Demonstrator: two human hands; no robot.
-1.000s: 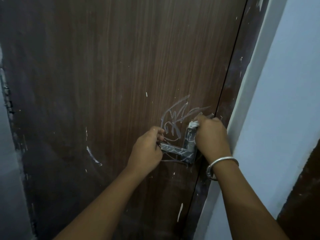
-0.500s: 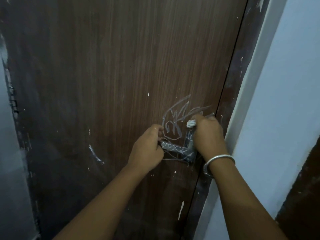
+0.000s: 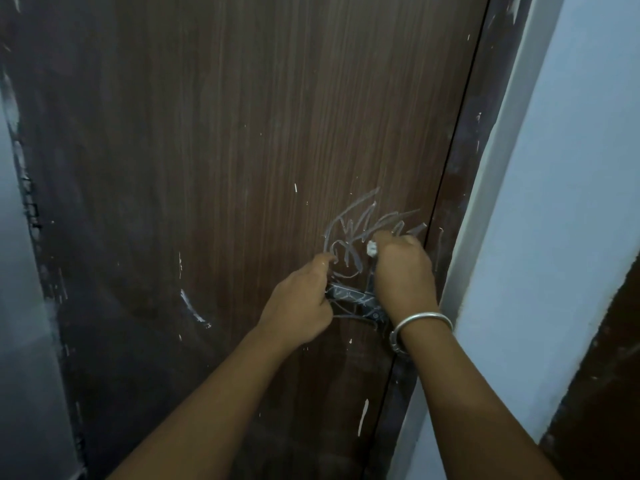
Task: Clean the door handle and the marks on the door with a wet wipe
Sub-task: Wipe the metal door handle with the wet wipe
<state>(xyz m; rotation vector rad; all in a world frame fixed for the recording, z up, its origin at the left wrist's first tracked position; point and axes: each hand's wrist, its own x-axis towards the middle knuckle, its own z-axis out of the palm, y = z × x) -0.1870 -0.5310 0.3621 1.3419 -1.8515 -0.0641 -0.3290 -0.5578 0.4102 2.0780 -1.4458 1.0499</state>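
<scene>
Both hands are right on the hardware, just right of centre in the lower half of the frame. The left hand [image 3: 298,303] is curled shut around the free end of the handle [image 3: 353,296], and I'd say that's to brace the lever so it doesn't swing under the scrubbing. The right hand [image 3: 403,268] is fisted tight on the wipe [image 3: 372,249], bunched into a small white wad that just peeks out at the thumb side, pressed where the handle's plate meets the door [image 3: 207,168]. A wadded wipe gives a firm rubbing edge, which likely explains the bunching.

The handle is a flat, dull metal lever, scribbled over with pale lines. Above it, the marks [image 3: 349,223] sprawl in loose grey-white loops and zigzags, chalky-looking against the dark brown wood-grain laminate. They look untouched, so there's plenty left to do. Pale flecks and a curved white scrape sit lower left on the door.

A plain silver bangle [image 3: 420,323] rings the right wrist. To the right, the dark frame [image 3: 460,202] meets a smooth pale wall [image 3: 571,168].
</scene>
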